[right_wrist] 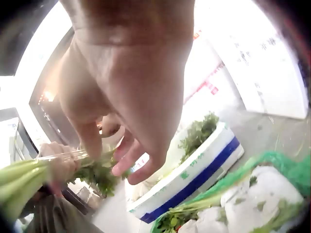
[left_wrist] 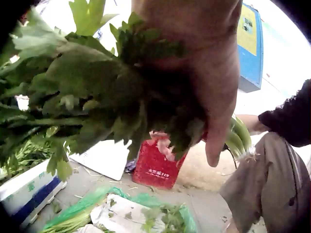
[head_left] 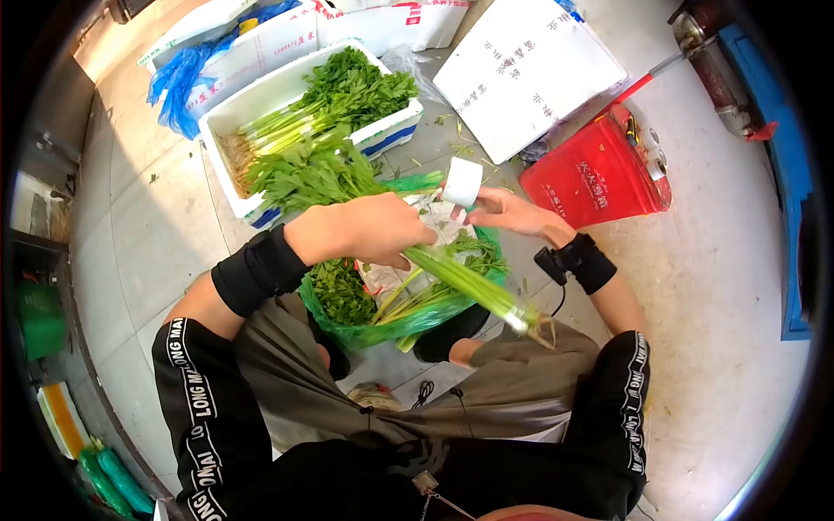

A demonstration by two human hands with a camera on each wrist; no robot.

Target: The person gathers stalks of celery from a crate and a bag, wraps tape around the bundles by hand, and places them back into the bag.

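Note:
My left hand (head_left: 373, 230) grips a bunch of celery (head_left: 465, 282) around the stalks, just below the leaves. The bunch slants over my lap, leaves at the upper left and roots at the lower right. A shiny clear band wraps the stalks near the roots. In the head view my right hand (head_left: 512, 213) holds a white roll of tape (head_left: 462, 182) at its fingertips, just above the bunch. The right wrist view shows a clear strip (right_wrist: 63, 155) across the stalks by the left hand. Below lies an open green plastic bag (head_left: 395, 328) with loose celery and white wrapping.
A white foam box (head_left: 395, 130) of celery stands ahead on the left, other foam boxes (head_left: 261, 52) behind it. A white foam lid (head_left: 530, 74) and a red metal box (head_left: 591, 169) are at the right. Both knees flank the bag.

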